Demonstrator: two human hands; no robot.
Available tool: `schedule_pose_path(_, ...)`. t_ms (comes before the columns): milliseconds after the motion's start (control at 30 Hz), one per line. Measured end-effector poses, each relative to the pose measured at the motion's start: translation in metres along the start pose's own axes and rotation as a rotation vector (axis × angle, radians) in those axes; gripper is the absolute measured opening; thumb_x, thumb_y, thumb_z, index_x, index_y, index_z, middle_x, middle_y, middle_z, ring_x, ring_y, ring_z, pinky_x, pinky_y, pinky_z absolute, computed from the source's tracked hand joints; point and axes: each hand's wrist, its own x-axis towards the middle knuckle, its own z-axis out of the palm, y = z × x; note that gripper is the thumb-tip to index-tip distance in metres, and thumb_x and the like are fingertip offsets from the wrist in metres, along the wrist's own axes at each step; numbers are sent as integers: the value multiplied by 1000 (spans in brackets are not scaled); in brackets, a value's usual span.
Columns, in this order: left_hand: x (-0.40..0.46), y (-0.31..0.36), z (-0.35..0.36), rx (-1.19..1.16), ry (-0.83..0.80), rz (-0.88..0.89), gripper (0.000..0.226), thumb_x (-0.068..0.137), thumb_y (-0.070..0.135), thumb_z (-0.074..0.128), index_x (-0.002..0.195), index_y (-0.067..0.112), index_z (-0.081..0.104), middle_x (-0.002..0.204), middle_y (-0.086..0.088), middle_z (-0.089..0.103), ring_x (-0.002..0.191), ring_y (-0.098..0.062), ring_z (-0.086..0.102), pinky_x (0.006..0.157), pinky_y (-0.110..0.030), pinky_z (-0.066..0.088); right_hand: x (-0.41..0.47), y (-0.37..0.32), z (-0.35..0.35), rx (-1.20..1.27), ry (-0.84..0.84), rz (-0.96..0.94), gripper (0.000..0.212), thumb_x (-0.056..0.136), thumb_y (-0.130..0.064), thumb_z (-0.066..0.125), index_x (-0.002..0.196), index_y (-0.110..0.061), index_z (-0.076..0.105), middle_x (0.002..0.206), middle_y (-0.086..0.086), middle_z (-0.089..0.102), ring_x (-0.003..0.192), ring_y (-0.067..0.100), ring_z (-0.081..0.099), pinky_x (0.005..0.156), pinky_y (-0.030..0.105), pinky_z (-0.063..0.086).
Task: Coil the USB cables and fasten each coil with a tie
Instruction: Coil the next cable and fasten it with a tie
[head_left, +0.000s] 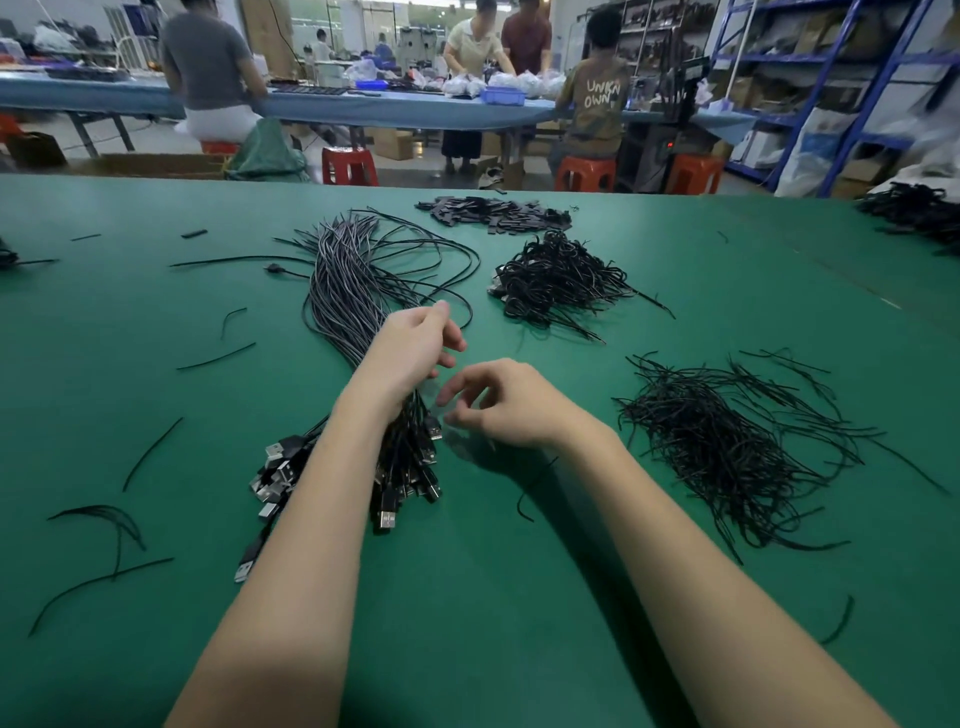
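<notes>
A long bundle of uncoiled black USB cables (343, 291) lies down the middle of the green table (519, 597), its plugs (400, 483) fanned out toward me. My left hand (415, 348) hovers over the bundle's middle with fingers loosely spread, and I see nothing gripped in it. My right hand (498, 405) hangs just right of the plugs, fingers loosely curled and holding nothing. Coiled, tied cables sit in a heap (556, 280) at the back right. A loose pile of black ties (727, 457) lies to my right.
A pile of flat black pieces (493, 213) sits near the far edge. Stray ties (150, 452) are scattered on the left side of the table. Another cable heap (919, 213) is at the far right. People work at a blue table (363, 111) beyond.
</notes>
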Motion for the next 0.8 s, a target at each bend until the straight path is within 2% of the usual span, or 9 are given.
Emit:
schedule_pose_path(67, 2, -6, -7, 24, -2, 6, 41, 105, 34, 39, 76, 18, 62, 73, 7, 71, 57, -7, 61, 60, -26, 44, -5, -5, 2, 12, -61, 35, 18, 87, -33, 76, 104, -35, 76, 80, -13, 69, 66, -2, 57, 70, 14, 45)
schedule_pose_path(133, 3, -11, -11, 1, -9, -7, 40, 106, 31, 38, 77, 16, 61, 74, 4, 71, 58, -10, 62, 62, -27, 46, -7, -9, 6, -54, -81, 60, 27, 85, -44, 78, 111, -36, 74, 82, -14, 70, 72, -1, 60, 78, 20, 49)
schedule_pose_path(233, 4, -15, -13, -10, -20, -5, 38, 106, 29, 38, 78, 15, 61, 75, 2, 71, 58, -10, 63, 62, -25, 48, -8, -16, 12, -116, 1, 117, 28, 81, -52, 79, 104, -36, 75, 83, -14, 70, 81, 7, 64, 78, 27, 51)
schedule_pose_path(367, 4, -15, -13, 21, -29, 6, 37, 105, 28, 39, 78, 16, 61, 76, 3, 72, 60, -9, 64, 62, -25, 48, -5, -18, 17, -95, 33, 172, 9, 83, -39, 79, 89, -35, 73, 79, -15, 69, 83, 8, 66, 76, 26, 49)
schedule_pose_path(467, 2, -15, -10, 81, -38, 7, 37, 105, 29, 39, 79, 16, 62, 80, 2, 73, 63, -9, 64, 64, -25, 49, -4, -19, 13, -51, -2, 200, 7, 85, -30, 77, 86, -31, 70, 78, -15, 66, 84, 13, 67, 82, 26, 52)
schedule_pose_path(567, -1, -16, -10, 148, -58, 48, 34, 103, 27, 41, 80, 17, 65, 83, 3, 74, 71, -12, 65, 72, -28, 50, -6, -19, 8, 1, -20, 199, 11, 87, -19, 72, 87, -29, 67, 85, -13, 69, 82, 14, 67, 79, 24, 52)
schedule_pose_path(633, -3, -15, -11, 278, -119, 127, 32, 101, 25, 43, 81, 23, 67, 87, 9, 74, 86, -12, 66, 84, -31, 50, -8, -18, 1, 69, -49, 222, 13, 88, -13, 69, 89, -25, 68, 90, -3, 73, 77, 14, 65, 77, 25, 53)
schedule_pose_path(700, -6, -13, -9, 467, -196, 175, 32, 102, 26, 41, 85, 28, 68, 96, 12, 71, 100, -13, 62, 94, -32, 46, -11, -14, -9, 195, -59, 275, 14, 88, -8, 69, 93, -21, 68, 85, 5, 72, 70, 14, 60, 67, 24, 50)
schedule_pose_path(800, -13, -8, -7, 637, -308, 151, 32, 105, 37, 37, 96, 29, 67, 105, 2, 67, 103, -18, 59, 98, -35, 44, -15, -5, -30, 651, -55, 390, 23, 92, 3, 62, 102, -16, 54, 81, 7, 60, 60, 12, 47, 49, 19, 33)
